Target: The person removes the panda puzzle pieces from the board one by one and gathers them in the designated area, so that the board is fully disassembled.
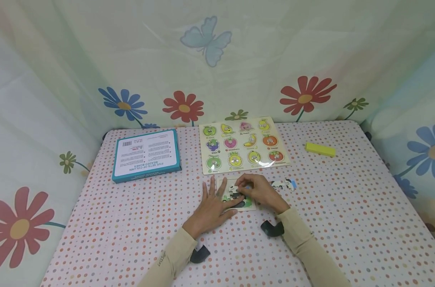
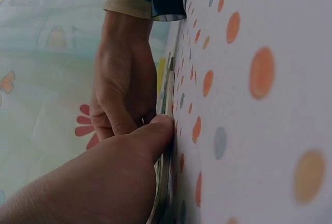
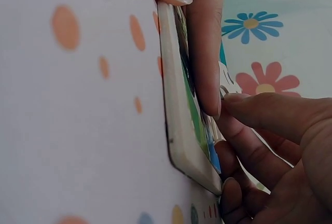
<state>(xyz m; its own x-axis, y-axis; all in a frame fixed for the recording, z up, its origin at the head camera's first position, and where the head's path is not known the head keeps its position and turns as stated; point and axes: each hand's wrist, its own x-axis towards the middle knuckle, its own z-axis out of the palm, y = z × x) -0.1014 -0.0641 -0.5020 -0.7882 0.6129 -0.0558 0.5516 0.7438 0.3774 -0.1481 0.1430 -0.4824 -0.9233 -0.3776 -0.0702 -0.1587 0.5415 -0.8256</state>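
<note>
A small panda jigsaw puzzle with a pale wooden frame (image 1: 252, 208) lies flat on the dotted tablecloth between both hands. My left hand (image 1: 211, 211) rests with spread fingers at its left side, one finger reaching across the picture; its thumb (image 2: 163, 125) touches the near edge. Over the puzzle, my right hand (image 1: 262, 192) pinches a small puzzle piece (image 3: 224, 90) between thumb and index finger. Fingers hide most of that piece. Just right of the right hand lie loose panda pieces (image 1: 283, 184), white and black with a blue end.
Behind the puzzle lies a fruit peg board (image 1: 244, 145). A teal box (image 1: 147, 157) with a white label sits to the left, and a yellow block (image 1: 320, 150) to the right. A flowered curtain (image 1: 145, 52) hangs behind the table.
</note>
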